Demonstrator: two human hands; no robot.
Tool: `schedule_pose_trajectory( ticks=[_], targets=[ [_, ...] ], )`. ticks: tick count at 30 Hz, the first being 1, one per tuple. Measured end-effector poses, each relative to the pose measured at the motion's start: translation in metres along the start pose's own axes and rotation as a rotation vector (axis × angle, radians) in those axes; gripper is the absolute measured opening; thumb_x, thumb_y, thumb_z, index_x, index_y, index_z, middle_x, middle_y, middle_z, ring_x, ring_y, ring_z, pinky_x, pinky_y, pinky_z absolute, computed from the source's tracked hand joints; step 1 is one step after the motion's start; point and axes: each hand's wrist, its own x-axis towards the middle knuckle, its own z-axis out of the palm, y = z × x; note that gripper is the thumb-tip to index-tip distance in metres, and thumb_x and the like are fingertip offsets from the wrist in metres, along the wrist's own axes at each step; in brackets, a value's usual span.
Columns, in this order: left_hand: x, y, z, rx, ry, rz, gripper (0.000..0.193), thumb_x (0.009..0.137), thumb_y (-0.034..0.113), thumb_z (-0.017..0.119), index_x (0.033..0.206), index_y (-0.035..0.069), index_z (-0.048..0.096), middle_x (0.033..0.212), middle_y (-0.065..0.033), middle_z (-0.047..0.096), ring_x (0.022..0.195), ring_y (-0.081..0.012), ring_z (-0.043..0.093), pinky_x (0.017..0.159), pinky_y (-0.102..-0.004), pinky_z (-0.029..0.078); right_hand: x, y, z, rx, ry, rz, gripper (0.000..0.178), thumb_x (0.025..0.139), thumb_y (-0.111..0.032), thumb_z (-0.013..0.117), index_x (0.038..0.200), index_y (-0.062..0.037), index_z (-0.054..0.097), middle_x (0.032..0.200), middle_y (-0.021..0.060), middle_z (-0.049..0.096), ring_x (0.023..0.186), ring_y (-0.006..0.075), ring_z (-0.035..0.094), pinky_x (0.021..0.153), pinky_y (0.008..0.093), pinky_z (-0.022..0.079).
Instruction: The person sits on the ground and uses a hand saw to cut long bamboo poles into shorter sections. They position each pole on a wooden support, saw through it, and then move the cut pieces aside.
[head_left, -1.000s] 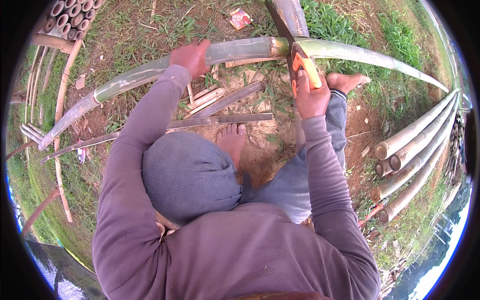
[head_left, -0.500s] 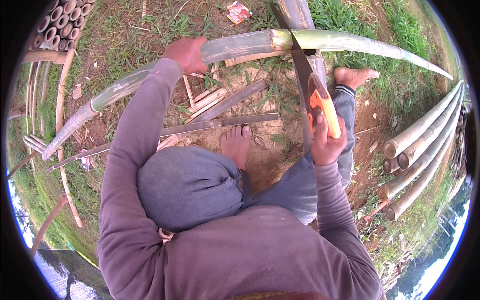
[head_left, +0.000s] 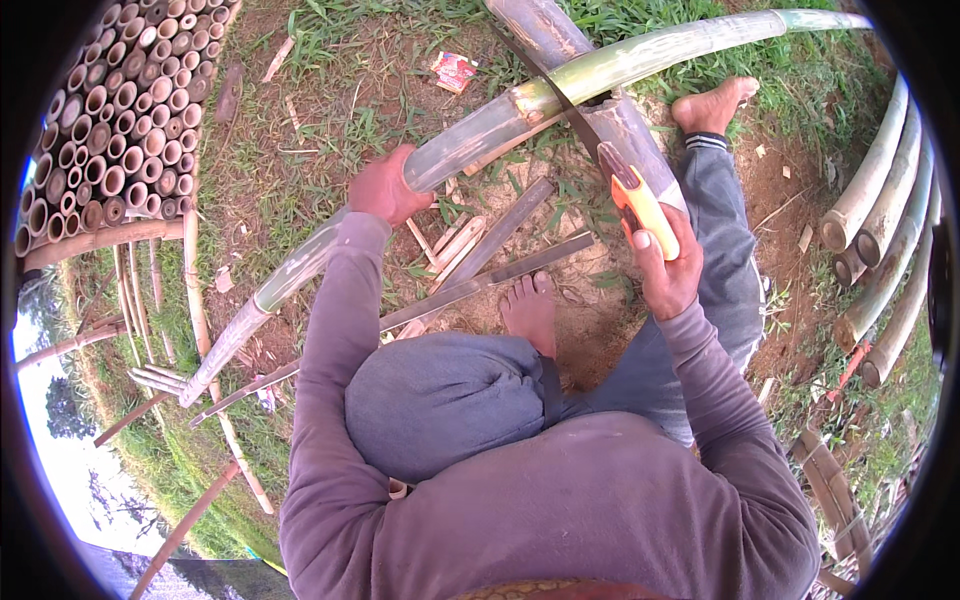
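Observation:
A long green bamboo pole [head_left: 470, 140] runs across in front of me, from the lower left to the upper right. My left hand [head_left: 390, 185] is closed around it, left of a pale joint. In my right hand [head_left: 668, 265] is a handsaw [head_left: 652, 212], gripped by its orange and black handle. Its dark blade lies across the pole just right of that joint, pointing up and left; how deep it sits in the bamboo I cannot tell. Beneath the cutting spot, a thicker bamboo piece [head_left: 625, 135] crosses under the pole.
Split bamboo strips [head_left: 500, 235] lie on the ground between my arms, by my bare foot [head_left: 530, 312]. Stacked bamboo lengths [head_left: 125, 130] show cut ends at the upper left. Several long poles [head_left: 868, 200] lie at right. A red wrapper [head_left: 453, 72] rests on the grass.
The view has turned, so the pole looks more steeply slanted and more of the stack shows. Both hands keep their grips, and the saw blade still crosses the pole beside the joint.

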Motion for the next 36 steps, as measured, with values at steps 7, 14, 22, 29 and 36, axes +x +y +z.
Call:
schedule_pose_trajectory(
  ticks=[7, 14, 22, 29, 36],
  targets=[
    [0.005, 0.027, 0.001, 0.072, -0.049, -0.065, 0.072, 0.072, 0.038, 0.091, 0.133, 0.017, 0.060, 0.117, -0.0179, 0.074, 0.108, -0.0405, 0.073, 0.093, -0.0531, 0.058, 0.011, -0.041, -0.016, -0.184, -0.076, -0.026, 0.041, 0.098, -0.011, 0.071, 0.136, 0.0003, 0.063, 0.122, 0.0214, 0.074, 0.105, 0.0240, 0.076, 0.089, 0.0354, 0.058],
    [-0.007, 0.040, -0.005, 0.046, -0.088, -0.061, 0.074, 0.075, 0.033, 0.089, 0.140, 0.020, 0.056, 0.119, -0.0179, 0.075, 0.107, -0.0411, 0.073, 0.092, -0.0532, 0.058, -0.005, -0.026, -0.025, -0.153, -0.036, -0.116, 0.046, 0.095, -0.003, 0.073, 0.139, 0.0051, 0.062, 0.129, 0.0211, 0.073, 0.117, 0.0290, 0.074, 0.098, 0.0364, 0.057],
    [-0.011, 0.018, 0.022, 0.086, 0.170, 0.022, 0.079, 0.074, 0.034, 0.093, 0.141, 0.017, 0.055, 0.115, -0.0191, 0.074, 0.107, -0.0414, 0.073, 0.093, -0.0519, 0.058, -0.011, -0.066, -0.038, -0.117, -0.099, 0.039, 0.045, 0.097, -0.004, 0.072, 0.140, 0.0038, 0.062, 0.129, 0.0192, 0.074, 0.117, 0.0254, 0.074, 0.099, 0.0347, 0.056],
    [0.024, 0.043, -0.009, 0.087, -0.174, -0.127, 0.081, 0.071, 0.034, 0.092, 0.142, 0.017, 0.056, 0.122, -0.0172, 0.075, 0.112, -0.0404, 0.072, 0.096, -0.0501, 0.057, -0.016, -0.054, -0.040, -0.219, -0.075, -0.110, 0.046, 0.098, -0.008, 0.073, 0.140, 0.0033, 0.062, 0.130, 0.0192, 0.073, 0.117, 0.0282, 0.075, 0.097, 0.0358, 0.058],
    [0.013, 0.041, 0.003, 0.052, 0.002, -0.068, 0.067, 0.074, 0.035, 0.087, 0.134, 0.017, 0.060, 0.116, -0.0154, 0.077, 0.108, -0.0394, 0.074, 0.093, -0.0522, 0.059, -0.023, -0.042, -0.047, -0.188, -0.112, -0.015, 0.048, 0.097, -0.009, 0.075, 0.141, 0.0038, 0.061, 0.134, 0.0204, 0.072, 0.121, 0.0291, 0.074, 0.099, 0.0365, 0.057]
  ],
)
